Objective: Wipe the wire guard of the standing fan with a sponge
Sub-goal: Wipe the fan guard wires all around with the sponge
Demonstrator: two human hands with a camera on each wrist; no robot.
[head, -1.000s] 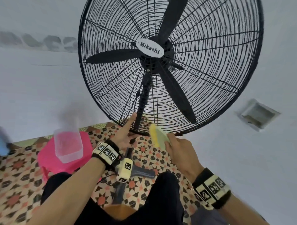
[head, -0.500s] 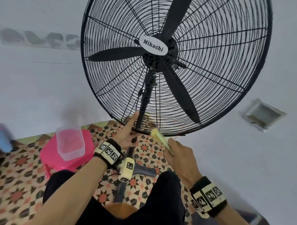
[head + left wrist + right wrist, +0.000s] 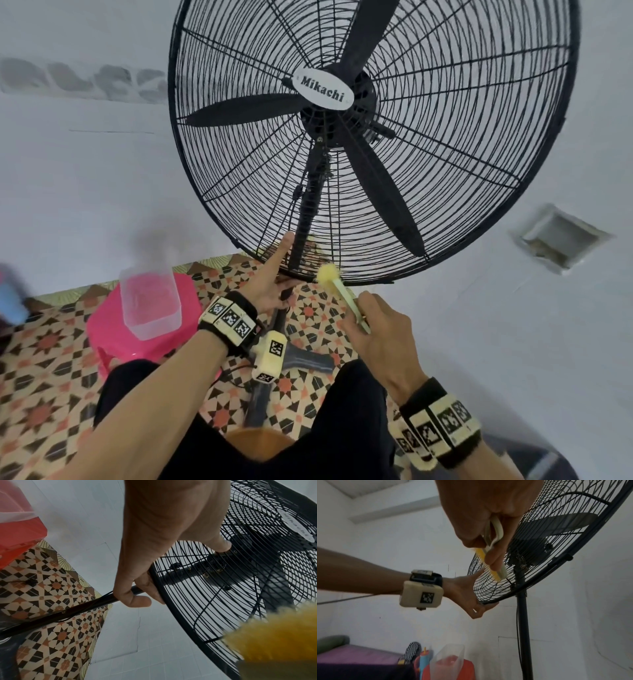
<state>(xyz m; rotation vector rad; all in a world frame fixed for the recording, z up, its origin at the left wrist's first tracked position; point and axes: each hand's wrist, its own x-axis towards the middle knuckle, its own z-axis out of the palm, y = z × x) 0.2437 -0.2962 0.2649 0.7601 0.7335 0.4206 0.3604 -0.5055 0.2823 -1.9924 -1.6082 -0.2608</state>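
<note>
A: How far along is the wiping?

B: By the look of it, early or mid-way. The sponge (image 3: 331,274), yellow with a pale backing, meets the wire guard (image 3: 445,178) only at its bottom rim, just right of the fan pole (image 3: 308,205). Whether any wires are already clean cannot be told from the views. The upper and side stretches of the guard probably remain to be done.

A: And the fan itself?

B: The standing fan stands on the patterned tile floor (image 3: 44,359) against a white wall, its 3 blades at rest behind the guard and the head tilted toward the person.

A: What are the hands doing?

B: The left hand (image 3: 270,287) steadies the guard at the bottom rim: the left wrist view shows the lower fingers curled round the rim while 1 finger (image 3: 286,245) lies straight up across the wires. The right hand (image 3: 380,329) is raised beside it, fingers and thumb clamped on the sponge's pale backing, yellow edge pointed up into the wires.

A: Anything else nearby?

B: A clear plastic container (image 3: 149,301) sits on a pink stool (image 3: 102,329) left of the fan.
</note>
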